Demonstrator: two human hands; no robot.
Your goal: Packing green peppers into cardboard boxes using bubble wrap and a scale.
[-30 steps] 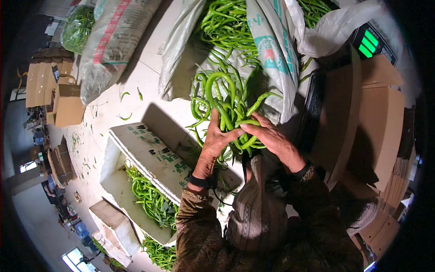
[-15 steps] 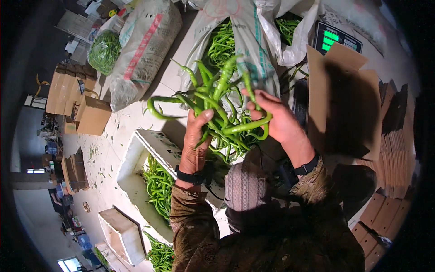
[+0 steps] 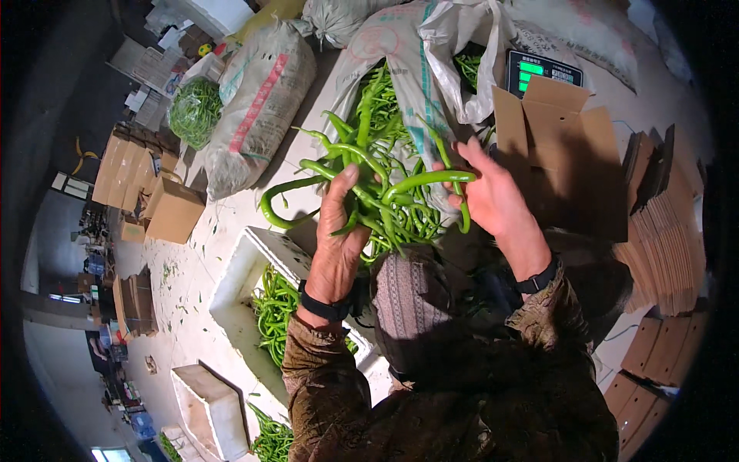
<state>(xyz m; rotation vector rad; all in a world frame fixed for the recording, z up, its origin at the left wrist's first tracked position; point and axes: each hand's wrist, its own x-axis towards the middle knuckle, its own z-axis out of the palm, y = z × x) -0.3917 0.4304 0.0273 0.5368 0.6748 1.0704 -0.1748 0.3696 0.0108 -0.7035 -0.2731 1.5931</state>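
A loose bunch of long green chili peppers (image 3: 356,154) is in my left hand (image 3: 339,219), its thumb pressed across them. My right hand (image 3: 496,192) is just to the right, palm turned inward, with a thin green chili pepper (image 3: 465,212) between its fingers. Another long pepper (image 3: 429,179) reaches from the bunch to the right fingertips. Beneath both hands, more peppers (image 3: 416,219) spill out of the mouth of a white woven sack (image 3: 419,85).
Left of my knee (image 3: 408,304) is a white foam box (image 3: 231,308) holding peppers. A smaller foam box (image 3: 208,408) stands nearer. An open cardboard box (image 3: 570,138) and a lit scale (image 3: 531,73) are at right, beside stacked flat cartons (image 3: 666,254). Full sacks (image 3: 262,108) lie at far left.
My right hand has drawn slightly away from the bunch, and its fingers are more spread. The left hand still grips its peppers. The whole view has shifted a little.
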